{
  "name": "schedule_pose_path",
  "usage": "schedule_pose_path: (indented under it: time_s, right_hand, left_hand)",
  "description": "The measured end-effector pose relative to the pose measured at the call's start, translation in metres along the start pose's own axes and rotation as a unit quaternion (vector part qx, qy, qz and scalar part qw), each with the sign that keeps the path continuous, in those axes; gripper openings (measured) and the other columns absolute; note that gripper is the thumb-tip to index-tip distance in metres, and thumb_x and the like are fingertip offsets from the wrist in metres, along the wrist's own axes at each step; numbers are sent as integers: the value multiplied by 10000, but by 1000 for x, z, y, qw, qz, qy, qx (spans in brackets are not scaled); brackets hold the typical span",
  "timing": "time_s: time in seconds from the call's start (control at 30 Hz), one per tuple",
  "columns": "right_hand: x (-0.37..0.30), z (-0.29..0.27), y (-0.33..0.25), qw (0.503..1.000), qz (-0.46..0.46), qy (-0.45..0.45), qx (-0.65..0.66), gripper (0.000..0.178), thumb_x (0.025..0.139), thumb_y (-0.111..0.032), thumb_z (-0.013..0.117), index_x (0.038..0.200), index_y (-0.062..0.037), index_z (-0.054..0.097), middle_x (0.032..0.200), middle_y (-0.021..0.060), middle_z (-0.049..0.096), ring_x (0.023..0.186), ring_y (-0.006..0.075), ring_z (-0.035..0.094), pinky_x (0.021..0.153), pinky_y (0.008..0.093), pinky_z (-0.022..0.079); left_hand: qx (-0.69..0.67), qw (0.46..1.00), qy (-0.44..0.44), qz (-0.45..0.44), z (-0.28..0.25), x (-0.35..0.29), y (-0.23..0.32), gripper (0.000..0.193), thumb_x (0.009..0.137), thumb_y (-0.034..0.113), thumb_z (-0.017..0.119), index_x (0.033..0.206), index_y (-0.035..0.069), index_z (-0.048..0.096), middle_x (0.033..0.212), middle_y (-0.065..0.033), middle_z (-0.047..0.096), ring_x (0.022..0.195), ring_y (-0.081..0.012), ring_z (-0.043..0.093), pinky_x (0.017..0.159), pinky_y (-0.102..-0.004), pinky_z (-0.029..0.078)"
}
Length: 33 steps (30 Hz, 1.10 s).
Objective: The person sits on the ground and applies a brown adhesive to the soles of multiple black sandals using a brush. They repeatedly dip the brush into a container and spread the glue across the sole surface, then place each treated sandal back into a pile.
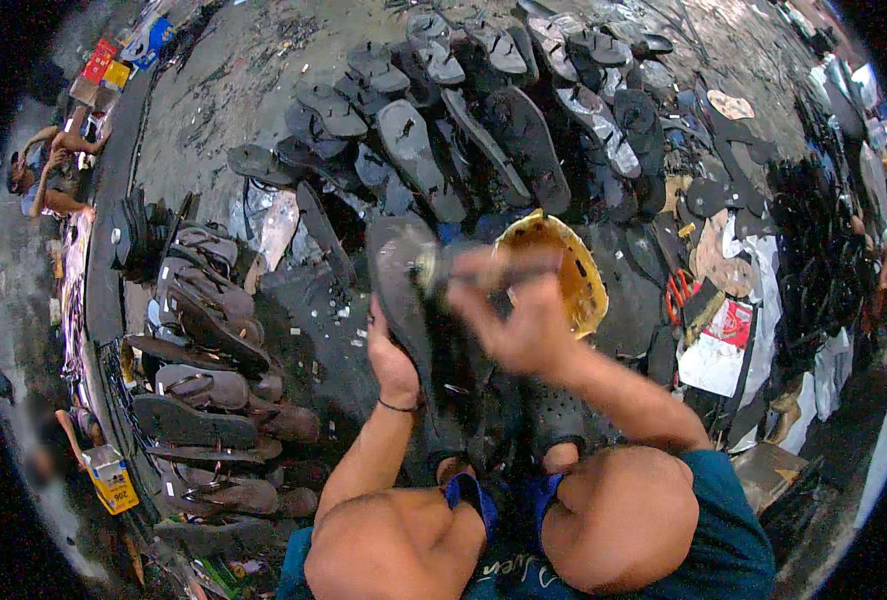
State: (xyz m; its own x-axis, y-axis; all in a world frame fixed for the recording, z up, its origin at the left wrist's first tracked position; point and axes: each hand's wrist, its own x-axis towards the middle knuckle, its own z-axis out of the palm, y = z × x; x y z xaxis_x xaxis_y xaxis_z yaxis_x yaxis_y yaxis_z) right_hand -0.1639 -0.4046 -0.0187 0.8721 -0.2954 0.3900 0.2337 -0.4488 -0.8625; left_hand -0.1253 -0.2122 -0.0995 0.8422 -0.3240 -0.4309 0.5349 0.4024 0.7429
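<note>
Ground (223,95) ahead of you is grey & gritty, w/ dark smears & scraps, darker nr your feet. Sandals (418,155) lie in overlapping rows ahead, pale & dark mixed; another batch, the L stack (203,390), runs along your L side. Your R side's a jumble of offcuts (728,260) & black scrap. Your knees (618,520) fill btm of view. Person (58,165) is far L, well apart from you. Yellow tub (597,285) is just ahead, a bit R of ctr, mouth up, w/ holes in its wall; inside looks amber-brown, but your hand & tool block part, so can't tell what's in it. Carton (111,480), yellow & white, is lower L, by the L stack; contents can't be made out. Red box (98,60) & blue box (153,42) are top L, nr the person; can't see into those. White sheet (713,360) w/ red patch lies R, nr red loop handles (677,295). The sandal (393,255) you're on is at ctr, L of tub: L hand (395,368) grips its near L edge, fingers partly hidden. R hand (523,325) is closed round a tool (533,268), its head at sandal's face; blurred, so can't tell kind or if touching. Dark band (397,406) on L wrist.
</note>
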Motion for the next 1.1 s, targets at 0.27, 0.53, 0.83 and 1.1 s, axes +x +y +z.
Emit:
schedule_pose_path:
  time_s: [0.27,0.53,0.83,1.1]
  right_hand:
    - [-22,11,-19,920,269,-31,284,263,922,-224,720,1111,-45,680,1053,79,702,931,191,655,836,364,524]
    - [1,-26,12,723,449,19,525,244,985,-266,645,1103,-52,641,990,35,689,830,126,628,673,277,485]
    - [-6,12,-17,992,-106,-27,-57,243,895,-180,735,1045,-4,660,977,85,704,860,153,658,784,306,517]
    - [1,5,-51,983,10,-128,135,240,879,-130,751,1065,-15,652,932,98,701,995,163,649,877,334,503]
  left_hand:
    - [349,929,-3,123,-27,-2,2,549,1086,410,322,1327,-33,539,1246,-128,628,1069,-230,644,922,-375,527]
    - [-247,925,-80,-277,0,-128,39,734,1008,634,335,1380,23,503,1203,-141,652,1018,-228,667,848,-398,575]
    - [-181,979,-46,-83,47,-1,65,612,980,623,483,1220,76,613,997,-75,699,834,-181,685,748,-340,585]
    - [-141,965,-76,-206,47,8,42,880,945,750,367,1275,-35,589,1092,-122,703,830,-205,665,771,-338,572]
